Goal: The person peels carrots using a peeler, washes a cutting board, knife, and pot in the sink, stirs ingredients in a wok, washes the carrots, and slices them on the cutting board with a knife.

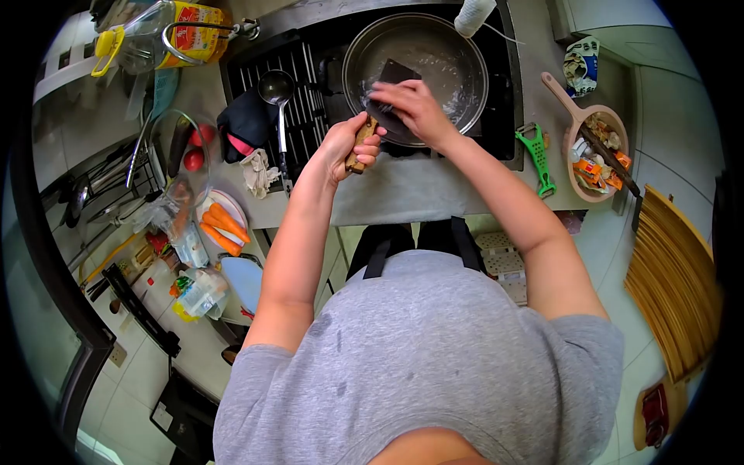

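Observation:
My left hand (353,147) is wrapped round the wooden handle of a cleaver (397,72), whose dark, wide blade reaches over the near left side of a metal pan (452,116). Clear liquid with small bubbles or pale bits covers the pan's bottom. My right hand (418,112) lies across the blade with its fingers stretched out and slightly blurred. Its palm side is hidden from me, so I cannot tell whether anything small is under it. The pan stands on the dark stove (504,101).
A ladle (277,87) rests left of the pan, beside a crumpled glove (260,172). Carrots (225,221) lie on a plate further left. To the right are a green peeler (536,159) and a pink pan (577,112) holding scraps. An oil bottle (194,35) stands upper left.

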Available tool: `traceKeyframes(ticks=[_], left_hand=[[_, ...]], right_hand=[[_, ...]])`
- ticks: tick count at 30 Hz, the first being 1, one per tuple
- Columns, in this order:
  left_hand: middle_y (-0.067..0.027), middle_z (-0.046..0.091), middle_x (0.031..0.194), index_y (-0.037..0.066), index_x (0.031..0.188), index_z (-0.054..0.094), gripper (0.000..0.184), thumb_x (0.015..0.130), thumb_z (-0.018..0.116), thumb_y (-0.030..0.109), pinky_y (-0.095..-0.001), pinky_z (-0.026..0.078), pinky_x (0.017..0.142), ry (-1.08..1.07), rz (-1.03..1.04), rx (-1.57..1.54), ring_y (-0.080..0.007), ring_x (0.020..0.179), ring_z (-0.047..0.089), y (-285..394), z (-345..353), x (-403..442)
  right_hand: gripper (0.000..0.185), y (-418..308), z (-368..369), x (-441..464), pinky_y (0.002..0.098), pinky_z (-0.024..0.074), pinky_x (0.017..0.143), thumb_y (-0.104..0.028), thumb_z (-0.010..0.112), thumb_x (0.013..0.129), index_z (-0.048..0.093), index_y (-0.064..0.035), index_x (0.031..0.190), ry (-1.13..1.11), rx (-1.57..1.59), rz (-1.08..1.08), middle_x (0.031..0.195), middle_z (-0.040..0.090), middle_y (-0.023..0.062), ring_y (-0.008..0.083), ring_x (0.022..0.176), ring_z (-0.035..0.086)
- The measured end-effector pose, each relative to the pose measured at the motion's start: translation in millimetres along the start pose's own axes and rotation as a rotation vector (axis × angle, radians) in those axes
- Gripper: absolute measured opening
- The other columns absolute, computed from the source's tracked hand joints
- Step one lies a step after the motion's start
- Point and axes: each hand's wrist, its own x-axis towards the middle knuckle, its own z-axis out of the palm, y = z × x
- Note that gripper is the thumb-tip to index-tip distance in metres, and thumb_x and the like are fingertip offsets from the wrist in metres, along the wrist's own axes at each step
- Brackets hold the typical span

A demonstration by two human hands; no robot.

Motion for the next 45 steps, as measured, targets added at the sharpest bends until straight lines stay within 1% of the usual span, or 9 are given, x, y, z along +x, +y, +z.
traceKeyframes(ticks=[7, 9, 12, 21, 32, 38, 41, 44, 45], left_hand=[[-0.0007, 0.045, 0.064, 0.002, 0.094, 0.055, 0.039, 0.104, 0.042, 0.037, -0.0279, 0.033, 0.045, 0.226, 0.179, 0.738, -0.0090, 0.050, 0.035, -8.2, 21.0, -29.6], [-0.0063, 0.056, 0.066, 0.002, 0.088, 0.057, 0.032, 0.097, 0.057, 0.033, -0.0349, 0.043, 0.050, 0.464, 0.689, 1.386, -0.0178, 0.053, 0.053, -18.3, 18.4, -25.0], [-0.0119, 0.064, 0.075, 0.002, 0.085, 0.059, 0.028, 0.086, 0.070, 0.028, -0.0405, 0.050, 0.059, 0.819, 1.044, 1.809, -0.0287, 0.067, 0.065, -33.9, 23.7, -22.2], [-0.0100, 0.066, 0.078, 0.007, 0.088, 0.065, 0.024, 0.074, 0.077, 0.022, -0.0419, 0.053, 0.060, 0.905, 0.998, 2.005, -0.0298, 0.070, 0.067, -43.2, 9.8, 18.1], [-0.0060, 0.065, 0.083, 0.010, 0.093, 0.066, 0.028, 0.070, 0.079, 0.019, -0.0392, 0.053, 0.063, 0.920, 0.900, 2.015, -0.0271, 0.074, 0.067, -49.4, 3.2, -26.3], [-0.0102, 0.066, 0.082, 0.007, 0.087, 0.064, 0.018, 0.073, 0.073, 0.015, -0.0399, 0.054, 0.066, 0.926, 0.922, 2.029, -0.0294, 0.076, 0.067, -42.3, 4.6, -11.4], [-0.0094, 0.065, 0.082, 0.008, 0.088, 0.064, 0.020, 0.072, 0.073, 0.014, -0.0402, 0.054, 0.066, 0.969, 0.935, 2.053, -0.0291, 0.077, 0.067, -44.7, 13.7, -24.1], [-0.0068, 0.064, 0.082, 0.009, 0.093, 0.065, 0.025, 0.070, 0.075, 0.015, -0.0394, 0.052, 0.065, 1.057, 0.924, 2.021, -0.0267, 0.076, 0.066, -52.3, 8.6, -51.3], [-0.0068, 0.064, 0.082, 0.009, 0.093, 0.065, 0.025, 0.070, 0.075, 0.015, -0.0394, 0.052, 0.065, 1.080, 0.927, 2.009, -0.0267, 0.076, 0.066, -52.0, 6.1, -57.3]], right_hand=[[0.033, 153.9, 3.4, 1.9, 0.0361, 0.0382, 0.107, -0.015, 0.050, 0.091, 0.070, -0.0160, 0.118, 0.076, -0.218, 0.363, 0.141, 0.052, 0.0121, 0.0306, 0.127, 0.041], [0.037, 143.7, -5.0, -13.8, 0.0379, 0.0431, 0.104, -0.012, 0.052, 0.087, 0.066, -0.0119, 0.121, -0.070, -0.657, 0.627, 0.133, 0.058, 0.0163, 0.0322, 0.123, 0.050], [0.042, 135.0, -19.8, -23.2, 0.0418, 0.0448, 0.100, -0.006, 0.053, 0.082, 0.063, -0.0084, 0.122, -0.038, -0.291, 0.839, 0.120, 0.065, 0.0172, 0.0322, 0.113, 0.059], [0.058, -46.9, 6.4, -21.5, 0.0359, 0.0320, 0.106, 0.005, 0.052, 0.077, 0.061, -0.0188, 0.129, 0.072, -0.007, 0.116, 0.138, 0.056, 0.0060, 0.0269, 0.113, 0.050], [0.047, 117.3, 4.8, -27.8, 0.0387, 0.0434, 0.101, 0.000, 0.054, 0.081, 0.064, -0.0145, 0.125, 0.004, -0.655, 0.658, 0.136, 0.056, 0.0081, 0.0364, 0.118, 0.047], [0.058, -22.7, 14.8, -28.4, 0.0403, 0.0433, 0.100, 0.007, 0.054, 0.078, 0.060, -0.0167, 0.130, 0.092, -0.281, 0.179, 0.138, 0.055, 0.0056, 0.0349, 0.114, 0.048], [0.054, 23.1, 29.7, -43.0, 0.0394, 0.0441, 0.099, 0.004, 0.056, 0.080, 0.059, -0.0165, 0.130, 0.024, -0.423, 0.064, 0.141, 0.053, 0.0048, 0.0343, 0.112, 0.049], [0.045, 89.8, 18.2, -45.4, 0.0383, 0.0454, 0.096, -0.002, 0.054, 0.084, 0.059, -0.0099, 0.128, 0.191, -0.082, 0.614, 0.137, 0.056, 0.0098, 0.0346, 0.111, 0.050], [0.042, 93.4, 0.0, -42.5, 0.0382, 0.0456, 0.096, -0.004, 0.053, 0.085, 0.059, -0.0078, 0.127, 0.060, -0.536, 0.284, 0.135, 0.057, 0.0114, 0.0350, 0.111, 0.050]])
